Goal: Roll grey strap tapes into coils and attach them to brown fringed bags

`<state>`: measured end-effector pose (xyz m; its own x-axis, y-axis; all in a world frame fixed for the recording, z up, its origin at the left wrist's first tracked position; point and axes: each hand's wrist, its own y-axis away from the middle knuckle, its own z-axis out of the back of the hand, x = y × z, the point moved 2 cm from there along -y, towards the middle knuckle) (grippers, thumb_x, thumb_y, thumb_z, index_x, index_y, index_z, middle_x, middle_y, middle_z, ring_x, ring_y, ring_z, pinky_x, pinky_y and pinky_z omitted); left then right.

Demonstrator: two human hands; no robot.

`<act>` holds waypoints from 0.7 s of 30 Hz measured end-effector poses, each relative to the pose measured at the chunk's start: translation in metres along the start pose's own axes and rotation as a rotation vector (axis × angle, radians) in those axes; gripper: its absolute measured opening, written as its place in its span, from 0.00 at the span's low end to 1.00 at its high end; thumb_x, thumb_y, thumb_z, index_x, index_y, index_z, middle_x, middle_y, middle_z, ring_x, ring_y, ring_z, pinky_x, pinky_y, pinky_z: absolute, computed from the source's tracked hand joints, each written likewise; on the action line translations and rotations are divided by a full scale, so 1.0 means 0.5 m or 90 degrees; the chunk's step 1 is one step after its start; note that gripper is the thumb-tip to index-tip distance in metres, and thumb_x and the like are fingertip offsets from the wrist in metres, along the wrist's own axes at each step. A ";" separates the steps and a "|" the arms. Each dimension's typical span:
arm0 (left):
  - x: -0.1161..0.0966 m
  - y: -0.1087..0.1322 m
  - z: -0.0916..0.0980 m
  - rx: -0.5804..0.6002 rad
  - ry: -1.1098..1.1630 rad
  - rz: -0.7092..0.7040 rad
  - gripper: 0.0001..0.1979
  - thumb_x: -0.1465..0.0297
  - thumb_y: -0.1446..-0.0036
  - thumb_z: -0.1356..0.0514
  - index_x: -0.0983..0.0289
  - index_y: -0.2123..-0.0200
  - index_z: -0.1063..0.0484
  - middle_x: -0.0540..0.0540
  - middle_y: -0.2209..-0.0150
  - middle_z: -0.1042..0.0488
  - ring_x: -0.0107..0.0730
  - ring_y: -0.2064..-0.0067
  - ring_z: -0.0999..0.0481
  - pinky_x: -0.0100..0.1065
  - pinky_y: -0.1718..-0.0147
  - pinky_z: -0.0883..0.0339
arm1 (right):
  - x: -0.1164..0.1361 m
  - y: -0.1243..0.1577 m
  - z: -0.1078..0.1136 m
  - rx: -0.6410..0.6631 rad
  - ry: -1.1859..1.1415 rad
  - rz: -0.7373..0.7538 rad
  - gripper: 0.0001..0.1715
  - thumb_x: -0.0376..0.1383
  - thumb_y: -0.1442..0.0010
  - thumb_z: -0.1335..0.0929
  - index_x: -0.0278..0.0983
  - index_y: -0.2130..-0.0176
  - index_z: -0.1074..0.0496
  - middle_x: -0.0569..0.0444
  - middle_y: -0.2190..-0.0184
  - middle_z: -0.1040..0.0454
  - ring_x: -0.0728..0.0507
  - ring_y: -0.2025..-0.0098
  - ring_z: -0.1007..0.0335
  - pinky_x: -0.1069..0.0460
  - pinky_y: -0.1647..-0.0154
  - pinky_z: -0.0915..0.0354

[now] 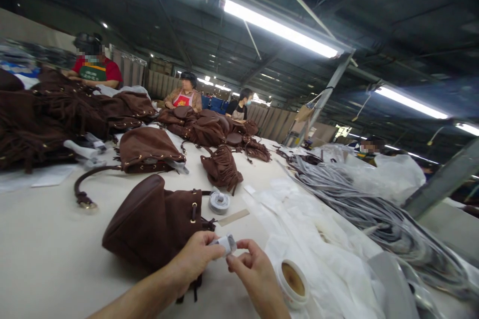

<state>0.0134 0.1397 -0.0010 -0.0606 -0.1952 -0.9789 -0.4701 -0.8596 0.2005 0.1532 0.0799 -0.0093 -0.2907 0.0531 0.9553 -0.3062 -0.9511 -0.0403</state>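
Observation:
Between my hands, near the bottom centre, is a small grey bundle (231, 244) with a white wrap around it. My left hand (196, 259) pinches its left side, and the fingers of my right hand (249, 261) close on its right end. A dark brown bag (149, 224) with gold eyelets lies on its side just beyond and left of my left hand. Behind my hands sits a coiled grey strap (219, 202) with a white band, beside a flat beige strip (234, 217). To the right of my right hand stands a roll of tape (293, 281).
More brown bags (147, 149) are piled across the pale table (45, 239) at the left and back. White sheets (310, 239) and long grey straps (359, 199) cover the right side. Several people are at the far side, beyond the bags. A slanted metal post (325, 94) stands behind.

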 end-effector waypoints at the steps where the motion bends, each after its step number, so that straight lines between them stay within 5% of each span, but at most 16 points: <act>1: 0.003 -0.003 0.000 -0.003 0.005 -0.007 0.12 0.62 0.65 0.41 0.64 0.76 0.33 0.44 0.80 0.40 0.27 0.74 0.45 0.30 0.73 0.54 | -0.001 0.002 -0.003 -0.008 0.012 -0.005 0.18 0.44 0.53 0.29 0.37 0.64 0.32 0.59 0.83 0.26 0.47 0.81 0.37 0.55 0.79 0.47; 8: -0.001 0.004 0.002 0.005 0.026 -0.025 0.14 0.63 0.65 0.40 0.66 0.73 0.29 0.47 0.78 0.35 0.30 0.72 0.39 0.31 0.70 0.49 | -0.027 0.009 -0.015 -0.048 0.004 -0.079 0.18 0.46 0.51 0.29 0.38 0.65 0.33 0.53 0.79 0.20 0.42 0.75 0.26 0.53 0.74 0.39; 14: -0.012 0.011 0.000 0.045 0.044 -0.064 0.12 0.65 0.62 0.40 0.66 0.73 0.29 0.48 0.75 0.31 0.30 0.71 0.38 0.30 0.70 0.49 | -0.044 0.002 -0.020 -0.043 -0.073 -0.129 0.26 0.50 0.56 0.27 0.37 0.62 0.32 0.53 0.78 0.21 0.46 0.81 0.32 0.55 0.83 0.46; 21: 0.007 -0.010 0.002 0.015 0.073 -0.097 0.11 0.65 0.62 0.41 0.65 0.73 0.29 0.49 0.73 0.30 0.34 0.66 0.33 0.32 0.65 0.44 | -0.030 0.009 -0.025 -0.148 -0.131 -0.014 0.29 0.45 0.59 0.24 0.36 0.59 0.32 0.55 0.72 0.22 0.47 0.77 0.32 0.54 0.76 0.38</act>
<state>0.0144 0.1440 -0.0052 0.1123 -0.1174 -0.9867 -0.4861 -0.8726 0.0485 0.1450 0.0788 -0.0274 -0.0997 -0.0130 0.9949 -0.5167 -0.8539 -0.0629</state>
